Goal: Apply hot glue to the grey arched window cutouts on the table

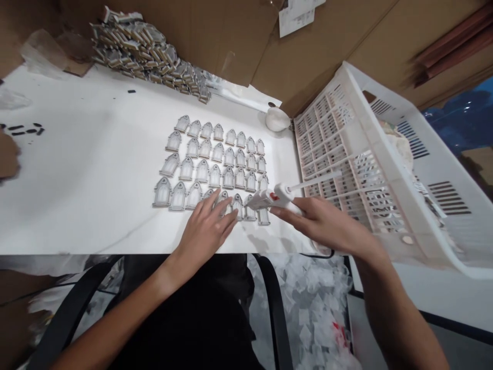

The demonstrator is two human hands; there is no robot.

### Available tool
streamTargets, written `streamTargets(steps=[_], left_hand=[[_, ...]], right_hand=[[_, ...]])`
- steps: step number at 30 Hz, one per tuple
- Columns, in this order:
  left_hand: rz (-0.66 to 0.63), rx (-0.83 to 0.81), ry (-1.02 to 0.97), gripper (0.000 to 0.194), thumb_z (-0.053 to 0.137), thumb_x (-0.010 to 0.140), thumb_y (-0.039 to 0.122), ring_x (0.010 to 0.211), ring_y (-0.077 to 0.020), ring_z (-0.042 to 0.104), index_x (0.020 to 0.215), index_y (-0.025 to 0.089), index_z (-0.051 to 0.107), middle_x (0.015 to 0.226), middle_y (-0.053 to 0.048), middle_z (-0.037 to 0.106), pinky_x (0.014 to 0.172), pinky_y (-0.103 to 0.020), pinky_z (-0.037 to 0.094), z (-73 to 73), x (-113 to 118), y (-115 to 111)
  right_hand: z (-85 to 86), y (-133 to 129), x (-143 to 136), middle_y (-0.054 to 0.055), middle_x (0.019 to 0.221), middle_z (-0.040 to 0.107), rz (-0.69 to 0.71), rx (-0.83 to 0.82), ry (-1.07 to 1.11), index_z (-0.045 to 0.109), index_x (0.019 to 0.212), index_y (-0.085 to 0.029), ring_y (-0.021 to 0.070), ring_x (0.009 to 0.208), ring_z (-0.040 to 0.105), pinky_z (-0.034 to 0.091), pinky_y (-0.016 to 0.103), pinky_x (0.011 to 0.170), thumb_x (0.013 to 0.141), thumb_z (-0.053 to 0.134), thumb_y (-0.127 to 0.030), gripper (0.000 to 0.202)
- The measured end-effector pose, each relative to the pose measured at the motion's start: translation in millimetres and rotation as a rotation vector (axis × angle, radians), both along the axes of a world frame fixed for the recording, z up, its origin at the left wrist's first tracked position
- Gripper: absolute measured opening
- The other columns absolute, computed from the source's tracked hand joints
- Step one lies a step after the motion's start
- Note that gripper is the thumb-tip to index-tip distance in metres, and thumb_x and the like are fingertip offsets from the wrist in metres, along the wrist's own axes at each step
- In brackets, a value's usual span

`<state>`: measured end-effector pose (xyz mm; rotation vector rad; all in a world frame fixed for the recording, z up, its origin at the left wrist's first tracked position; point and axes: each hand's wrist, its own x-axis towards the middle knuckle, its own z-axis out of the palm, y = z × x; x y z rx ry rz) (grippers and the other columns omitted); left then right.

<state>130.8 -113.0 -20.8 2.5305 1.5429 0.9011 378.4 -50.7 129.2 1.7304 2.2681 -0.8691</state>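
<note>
Rows of small arched, window-shaped pieces (217, 152) lie on the white table (96, 169). My right hand (314, 218) is wrapped round the handle of a white glue gun (283, 194) with a glue stick (316, 181) sticking out of its back. The gun's nozzle points left, over the pieces at the right of the front row. My left hand (210, 223) rests with spread fingers over the middle of that front row and partly covers a few pieces. Whether its fingertips press on a piece is hard to tell.
A heap of similar pieces (146, 51) lies at the back left. On the right stands a white plastic crate (385, 154). A round white object (277, 119) sits near the back edge, by the crate. Small black parts (31, 131) lie at the far left.
</note>
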Motion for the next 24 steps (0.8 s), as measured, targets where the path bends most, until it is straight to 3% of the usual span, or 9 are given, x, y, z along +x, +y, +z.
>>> streamTargets(steps=[4, 8, 13, 24], left_hand=[[0.021, -0.043, -0.02, 0.025, 0.065, 0.103, 0.027, 0.155, -0.043, 0.041, 0.123, 0.021, 0.079, 0.149, -0.014, 0.065, 0.111, -0.058, 0.051, -1.2, -1.8, 1.1], [0.03, -0.051, -0.025, 0.027, 0.064, 0.104, 0.029, 0.155, -0.0425, 0.041, 0.125, 0.022, 0.079, 0.149, -0.014, 0.066, 0.111, -0.058, 0.051, -1.5, -1.3, 1.9], [0.048, -0.058, 0.002, 0.029, 0.063, 0.105, 0.034, 0.154, -0.0429, 0.042, 0.128, 0.024, 0.079, 0.149, -0.013, 0.066, 0.11, -0.058, 0.051, -0.7, -0.1, 0.7], [0.041, -0.061, 0.023, 0.028, 0.065, 0.104, 0.031, 0.153, -0.0419, 0.045, 0.128, 0.024, 0.078, 0.148, -0.014, 0.067, 0.109, -0.058, 0.052, 2.7, 0.0, -0.5]], right_hand=[[-9.4, -20.1, 15.4, -0.005, 0.056, 0.036, -0.139, -0.08, 0.133, 0.046, 0.068, -0.023, 0.0111, 0.05, 0.034, 0.022, 0.028, 0.049, 0.095, 0.052, -0.082, 0.065], [-26.8, -32.2, 20.2, -0.004, 0.059, 0.041, -0.235, -0.101, 0.255, 0.061, 0.075, -0.021, 0.0125, 0.054, 0.039, 0.028, 0.027, 0.052, 0.095, 0.054, -0.081, 0.064], [-46.5, -36.2, 17.1, -0.002, 0.062, 0.052, -0.242, -0.108, 0.327, 0.077, 0.093, -0.021, 0.016, 0.061, 0.05, 0.039, 0.029, 0.062, 0.097, 0.052, -0.079, 0.063], [-57.2, -31.1, 17.8, 0.0, 0.066, 0.057, -0.229, -0.186, 0.36, 0.076, 0.094, -0.018, 0.017, 0.063, 0.056, 0.04, 0.029, 0.061, 0.099, 0.049, -0.078, 0.066]])
